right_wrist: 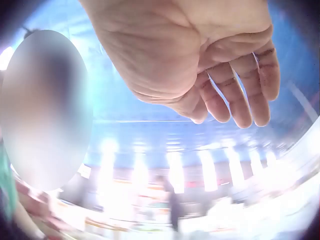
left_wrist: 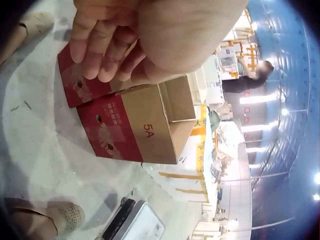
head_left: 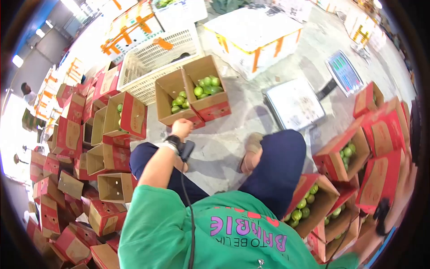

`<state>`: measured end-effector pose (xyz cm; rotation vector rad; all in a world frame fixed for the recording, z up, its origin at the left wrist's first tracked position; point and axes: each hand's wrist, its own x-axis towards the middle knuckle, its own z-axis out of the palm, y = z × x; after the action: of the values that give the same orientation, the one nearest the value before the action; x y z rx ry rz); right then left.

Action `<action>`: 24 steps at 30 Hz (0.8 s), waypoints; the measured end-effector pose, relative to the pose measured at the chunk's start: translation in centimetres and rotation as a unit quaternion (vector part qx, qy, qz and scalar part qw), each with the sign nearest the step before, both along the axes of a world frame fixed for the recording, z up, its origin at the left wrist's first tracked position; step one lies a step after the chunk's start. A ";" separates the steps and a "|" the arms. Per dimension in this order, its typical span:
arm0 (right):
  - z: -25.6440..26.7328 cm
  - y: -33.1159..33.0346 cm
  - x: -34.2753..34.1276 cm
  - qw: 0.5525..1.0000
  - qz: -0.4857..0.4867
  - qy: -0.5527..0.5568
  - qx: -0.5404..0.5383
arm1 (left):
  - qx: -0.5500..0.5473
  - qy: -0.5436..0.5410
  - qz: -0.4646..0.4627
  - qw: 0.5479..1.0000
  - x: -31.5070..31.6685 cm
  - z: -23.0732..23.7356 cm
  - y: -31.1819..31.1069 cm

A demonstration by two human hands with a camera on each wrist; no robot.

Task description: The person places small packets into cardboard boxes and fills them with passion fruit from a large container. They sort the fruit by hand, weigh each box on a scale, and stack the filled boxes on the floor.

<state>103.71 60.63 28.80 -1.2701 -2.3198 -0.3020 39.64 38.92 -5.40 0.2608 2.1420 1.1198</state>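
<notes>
My left hand (head_left: 182, 128) hangs just in front of two cardboard boxes that stand side by side. Its fingers are loosely bent and hold nothing in the left wrist view. Round green fruits (head_left: 179, 103) lie in the left box (head_left: 165, 93), and more green fruits (head_left: 208, 85) fill part of the right box (head_left: 214, 109). Far to the right, my right hand (head_left: 406, 177) appears blurred beside a stack of red and brown boxes (head_left: 380, 177). The right wrist view shows that hand's fingers (right_wrist: 240, 107) relaxed, with nothing in them.
A digital scale (head_left: 295, 104) with a raised display stands on the floor at right. Behind the two boxes are a cream plastic crate (head_left: 154, 67) and a white foam box (head_left: 253, 33). Red cardboard boxes (head_left: 69, 136) pile up on the left. An open box of fruits (head_left: 320, 201) sits beside my knee.
</notes>
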 end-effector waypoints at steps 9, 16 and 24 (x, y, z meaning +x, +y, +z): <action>-21.8 13.7 -58.1 0.813 0.232 -0.006 -0.535 | 0.175 -0.471 0.195 0.842 -2.1 -4.0 9.8; -36.7 12.7 -65.8 0.812 0.249 -0.151 -0.506 | 0.234 -0.499 0.258 0.793 -2.5 -5.5 10.2; -28.4 13.5 -45.6 0.688 0.157 0.264 -0.657 | 0.226 -0.395 0.029 0.890 5.6 8.9 11.4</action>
<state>58.13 74.17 0.40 -1.0967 -1.9658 1.8938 45.22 50.30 3.48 -0.0600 1.1652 1.4394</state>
